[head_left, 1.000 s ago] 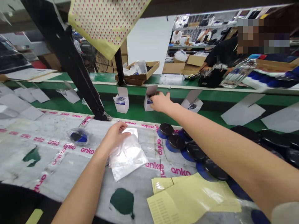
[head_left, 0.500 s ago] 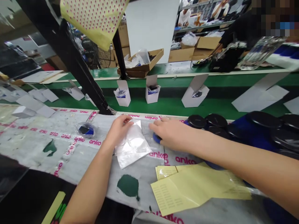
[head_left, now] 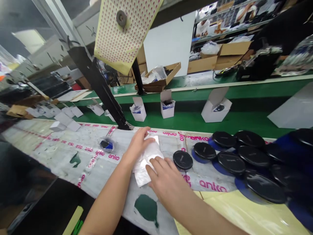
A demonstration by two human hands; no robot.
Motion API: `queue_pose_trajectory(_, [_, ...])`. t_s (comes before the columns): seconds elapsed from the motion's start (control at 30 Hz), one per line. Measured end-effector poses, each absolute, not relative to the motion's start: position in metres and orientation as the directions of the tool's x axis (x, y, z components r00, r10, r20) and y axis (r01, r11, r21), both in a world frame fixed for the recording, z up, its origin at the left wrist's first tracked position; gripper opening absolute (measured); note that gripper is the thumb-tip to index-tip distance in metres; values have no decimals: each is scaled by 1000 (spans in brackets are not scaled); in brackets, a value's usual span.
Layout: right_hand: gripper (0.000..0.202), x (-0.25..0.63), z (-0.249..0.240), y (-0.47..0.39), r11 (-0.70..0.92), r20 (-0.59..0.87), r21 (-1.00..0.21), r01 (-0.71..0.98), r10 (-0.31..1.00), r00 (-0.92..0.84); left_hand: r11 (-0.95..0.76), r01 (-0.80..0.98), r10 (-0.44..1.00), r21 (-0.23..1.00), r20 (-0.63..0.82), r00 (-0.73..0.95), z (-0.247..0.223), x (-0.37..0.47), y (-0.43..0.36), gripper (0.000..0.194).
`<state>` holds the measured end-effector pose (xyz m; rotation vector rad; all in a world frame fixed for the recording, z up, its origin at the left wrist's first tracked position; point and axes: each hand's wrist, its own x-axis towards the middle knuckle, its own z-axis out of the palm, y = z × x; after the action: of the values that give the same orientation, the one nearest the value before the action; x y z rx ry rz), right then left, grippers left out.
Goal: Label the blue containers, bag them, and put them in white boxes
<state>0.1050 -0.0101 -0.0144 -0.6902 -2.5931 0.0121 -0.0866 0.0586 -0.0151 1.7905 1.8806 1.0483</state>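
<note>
Left hand (head_left: 140,142) out in front, fingers curled, thumb pointing right, bare left forearm (head_left: 110,192) slanting up to it! And here's the right hand (head_left: 167,178), near and closer in, palm down, fingers bent, right forearm (head_left: 207,217) angling across.

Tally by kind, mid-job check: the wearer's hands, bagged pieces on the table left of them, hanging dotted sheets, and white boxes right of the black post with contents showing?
Hands: 2 (left hand, right hand)
Bagged piece: 1
Hanging dotted sheet: 1
White boxes with contents showing: 3
Total: 7
</note>
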Motion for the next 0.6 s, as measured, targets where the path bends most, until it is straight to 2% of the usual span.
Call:
queue_pose_trajectory(0.13, [40, 102, -54, -36, 863, 478, -86, 499, 475, -739, -48, 691, 973, 722, 191, -132, -11, -86, 59, 7])
queue_pose_trajectory(0.27, [42, 113, -57, -42, 869, 424, -115, 481, 480, -768, -59, 589, 977, 806, 168, -132, -4, -92, 58, 9])
queue_pose_trajectory(0.37, [42, 116, -57, -41, 871, 430, -159, 465, 485, -762, -105, 459, 947, 882, 229, -223, 3, -97, 60, 11])
queue_pose_trajectory(0.47, [39, 116, -54, -39, 877, 482, -202, 436, 477, -735, -228, 281, 867, 932, 326, -377, 14, -98, 59, 25])
queue_pose_trajectory(0.53, [27, 122, -40, -35, 890, 535, -253, 380, 456, -711, -319, 150, 833, 936, 352, -428, 22, -94, 53, 38])
queue_pose_trajectory(0.6, [13, 136, -15, -29, 887, 620, -360, 288, 458, -637, -368, 34, 839, 929, 348, -418, 29, -86, 41, 49])
